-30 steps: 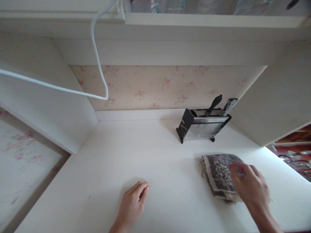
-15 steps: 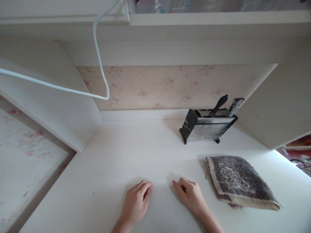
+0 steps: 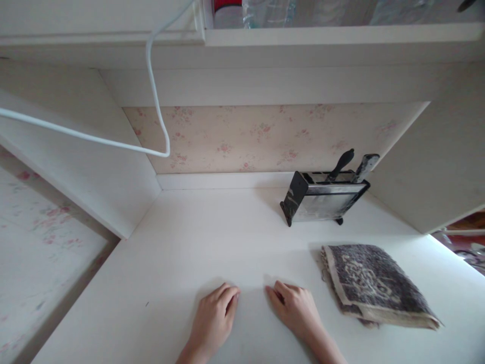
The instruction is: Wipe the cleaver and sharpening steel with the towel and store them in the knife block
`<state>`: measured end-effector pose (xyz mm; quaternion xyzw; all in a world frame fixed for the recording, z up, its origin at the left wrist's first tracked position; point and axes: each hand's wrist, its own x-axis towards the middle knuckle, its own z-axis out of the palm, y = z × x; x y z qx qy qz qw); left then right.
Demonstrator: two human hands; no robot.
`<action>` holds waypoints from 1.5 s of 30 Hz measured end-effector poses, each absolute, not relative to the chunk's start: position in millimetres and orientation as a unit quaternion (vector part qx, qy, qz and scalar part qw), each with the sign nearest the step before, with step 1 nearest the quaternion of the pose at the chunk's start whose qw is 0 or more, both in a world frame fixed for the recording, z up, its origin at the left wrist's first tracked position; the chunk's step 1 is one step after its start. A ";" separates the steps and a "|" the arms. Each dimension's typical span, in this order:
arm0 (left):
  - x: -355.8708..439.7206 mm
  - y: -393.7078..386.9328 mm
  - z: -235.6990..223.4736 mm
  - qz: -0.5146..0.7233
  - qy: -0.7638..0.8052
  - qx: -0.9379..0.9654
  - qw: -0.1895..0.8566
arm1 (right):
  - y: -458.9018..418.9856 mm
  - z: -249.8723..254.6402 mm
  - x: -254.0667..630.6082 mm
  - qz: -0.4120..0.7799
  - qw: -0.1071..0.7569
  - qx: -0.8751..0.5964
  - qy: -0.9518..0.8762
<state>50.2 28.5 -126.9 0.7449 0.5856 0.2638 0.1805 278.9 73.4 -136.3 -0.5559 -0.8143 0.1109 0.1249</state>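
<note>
My left hand (image 3: 215, 317) rests on the white countertop (image 3: 189, 242) near its front, fingers curled under and the thumb against them. To its right lies my right hand (image 3: 293, 307), also loosely closed, its thumb pointing towards the left hand. A small gap of bare countertop separates the two. Nothing shows in either hand, though the undersides of the fingers are hidden. Nearest to my right hand is a folded dark grey-brown towel (image 3: 379, 280) with a pale pattern and beige border; the hand does not touch it.
A black-framed knife block (image 3: 326, 202) with two handles sticking up stands at the back right. A white cable (image 3: 155, 91) hangs across the upper left. Above is a cabinet shelf (image 3: 341, 35) holding clear plastic items. Side panels (image 3: 435, 162) bound the counter.
My right hand has shifted slightly left and its fingers are curled a little more. The view has tilted up slightly, showing more of the shelf. The towel and knife block stay put.
</note>
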 end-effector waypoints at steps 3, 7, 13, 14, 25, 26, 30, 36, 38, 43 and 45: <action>50.8 28.7 -126.5 0.264 0.584 0.747 0.174 | 73.5 -136.1 279.1 0.109 0.132 -0.558 -0.812; 51.6 27.6 -125.3 0.266 0.582 0.749 0.173 | 73.6 -135.3 279.4 0.108 0.136 -0.557 -0.812; 51.9 27.5 -125.4 0.270 0.581 0.751 0.159 | 72.9 -136.1 280.1 0.103 0.136 -0.558 -0.812; 51.8 27.8 -125.3 0.271 0.579 0.752 0.158 | 72.7 -136.1 280.2 0.103 0.137 -0.558 -0.812; 51.1 28.1 -127.7 0.255 0.585 0.751 0.166 | 71.6 -138.8 280.5 0.108 0.129 -0.561 -0.811; 51.0 27.8 -128.1 0.256 0.584 0.752 0.165 | 71.8 -139.4 280.5 0.107 0.128 -0.561 -0.811; 51.0 26.2 -128.0 0.258 0.581 0.755 0.160 | 72.9 -138.9 280.1 0.105 0.132 -0.560 -0.811; 51.4 26.7 -126.3 0.255 0.585 0.753 0.157 | 73.2 -136.6 280.0 0.109 0.139 -0.555 -0.813; 51.5 27.6 -126.1 0.253 0.586 0.752 0.162 | 73.1 -136.7 280.0 0.109 0.139 -0.556 -0.812; 51.2 28.2 -125.6 0.251 0.586 0.751 0.174 | 72.8 -136.6 280.0 0.113 0.133 -0.557 -0.812; 51.1 27.4 -125.4 0.249 0.586 0.751 0.175 | 72.5 -136.0 280.0 0.116 0.129 -0.558 -0.811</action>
